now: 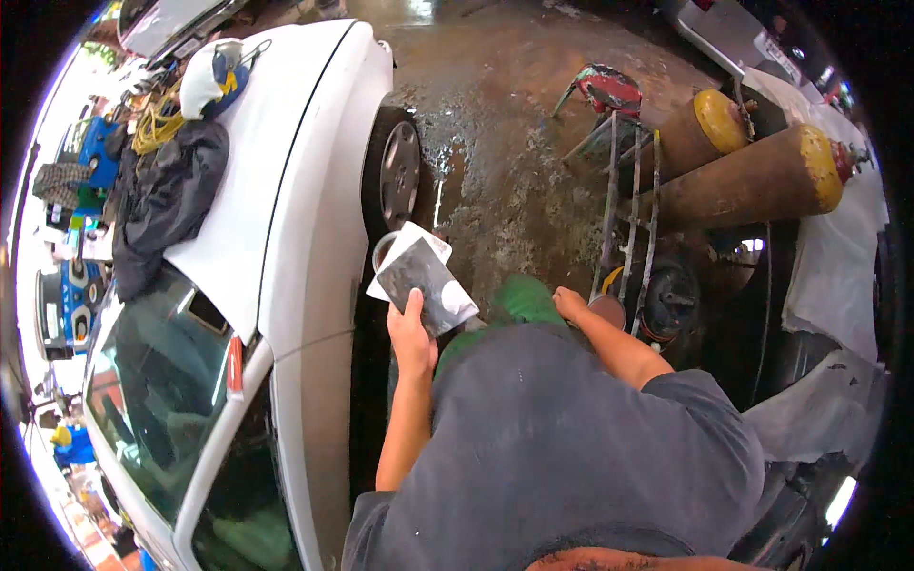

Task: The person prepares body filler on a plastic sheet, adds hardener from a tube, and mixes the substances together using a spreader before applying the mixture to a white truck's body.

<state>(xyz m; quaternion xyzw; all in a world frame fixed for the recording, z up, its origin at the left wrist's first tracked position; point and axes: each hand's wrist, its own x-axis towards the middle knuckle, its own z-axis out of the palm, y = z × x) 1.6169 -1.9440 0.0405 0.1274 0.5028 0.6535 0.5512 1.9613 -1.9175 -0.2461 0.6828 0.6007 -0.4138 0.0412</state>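
Observation:
My left hand (410,335) is closed on a dark grey flat sheet (426,282), thumb on top. Under that sheet a white sheet (417,234) sticks out, and a pale round rim (380,249) shows at their left edge; whether my fingers hold it too is hidden. Close by on the left is the white car's front wheel (398,171). My right hand (569,304) is beside my green-clad knee (524,299), its fingers curled. What they hold, if anything, does not show. A round brown disc-shaped thing (607,310) is just right of it.
The white car (314,238) fills the left side, with a dark jacket (176,186) and yellow cord (157,128) on its bonnet. Right of me stand a metal frame (630,219) and two brown-and-yellow gas cylinders (743,171). A red stool (609,90) is farther off on the wet floor (505,181).

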